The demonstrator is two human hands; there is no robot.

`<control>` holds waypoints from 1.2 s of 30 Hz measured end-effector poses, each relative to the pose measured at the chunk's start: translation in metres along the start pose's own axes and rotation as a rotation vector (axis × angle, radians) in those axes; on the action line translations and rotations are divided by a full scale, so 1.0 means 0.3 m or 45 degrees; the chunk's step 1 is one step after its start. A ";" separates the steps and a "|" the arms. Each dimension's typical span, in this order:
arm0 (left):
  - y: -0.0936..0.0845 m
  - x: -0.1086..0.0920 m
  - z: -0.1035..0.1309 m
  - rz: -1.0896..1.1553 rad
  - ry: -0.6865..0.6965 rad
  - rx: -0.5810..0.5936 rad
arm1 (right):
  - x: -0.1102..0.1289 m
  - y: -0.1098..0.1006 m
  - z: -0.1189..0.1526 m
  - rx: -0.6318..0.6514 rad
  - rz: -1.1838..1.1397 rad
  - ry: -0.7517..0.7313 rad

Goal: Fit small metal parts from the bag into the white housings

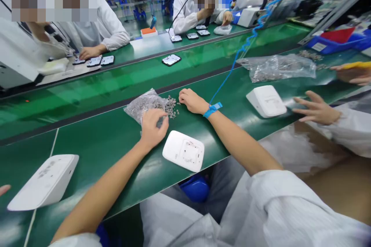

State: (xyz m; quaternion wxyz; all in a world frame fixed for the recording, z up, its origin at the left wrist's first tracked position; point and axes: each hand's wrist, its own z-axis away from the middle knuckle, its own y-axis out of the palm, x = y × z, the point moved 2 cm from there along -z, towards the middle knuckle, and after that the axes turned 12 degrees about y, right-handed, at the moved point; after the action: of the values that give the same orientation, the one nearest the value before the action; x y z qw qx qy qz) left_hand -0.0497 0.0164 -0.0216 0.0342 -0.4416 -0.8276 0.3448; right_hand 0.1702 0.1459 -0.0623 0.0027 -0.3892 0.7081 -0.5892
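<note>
A plastic bag [142, 105] of small metal parts lies on the green table, with a loose pile [171, 107] of the parts spilling from its right side. My left hand [154, 125] is at the bag's front edge, thumb and fingertips pinched together; what lies between them is too small to make out. At the pile's right edge, my right hand [191, 99] has its fingers curled down over a few parts, and a blue strap circles that wrist. Just in front of both hands, a white plastic housing [179, 150] lies with its recessed square facing up.
White housings stand at left [43, 183] and right [268, 101]. A coiled blue cord [243, 48] runs from my wrist strap up across the conveyor [127, 81]. Another person's hands are at right, near a second parts bag [281, 68]. A dark-edged board [171, 60] rides the conveyor.
</note>
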 end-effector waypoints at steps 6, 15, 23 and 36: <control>0.169 0.068 -0.190 -0.245 -0.148 0.217 | 0.024 -0.047 0.033 -0.144 -0.490 0.228; 0.201 0.038 -0.185 0.143 -0.179 0.050 | 0.148 -0.091 0.081 -0.387 -0.868 0.182; 0.210 0.064 -0.152 0.164 -0.232 -0.036 | 0.182 -0.090 0.095 -0.587 -0.567 0.074; 0.225 0.070 -0.113 -0.128 -0.228 0.062 | 0.172 -0.079 0.106 -0.525 -0.308 -0.104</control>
State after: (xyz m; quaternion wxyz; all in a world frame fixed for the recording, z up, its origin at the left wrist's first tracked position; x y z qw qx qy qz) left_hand -0.0026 0.0758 -0.0415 -0.0118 -0.3660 -0.8398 0.4007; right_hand 0.1620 0.0906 -0.0287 -0.1189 -0.4869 0.7610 -0.4119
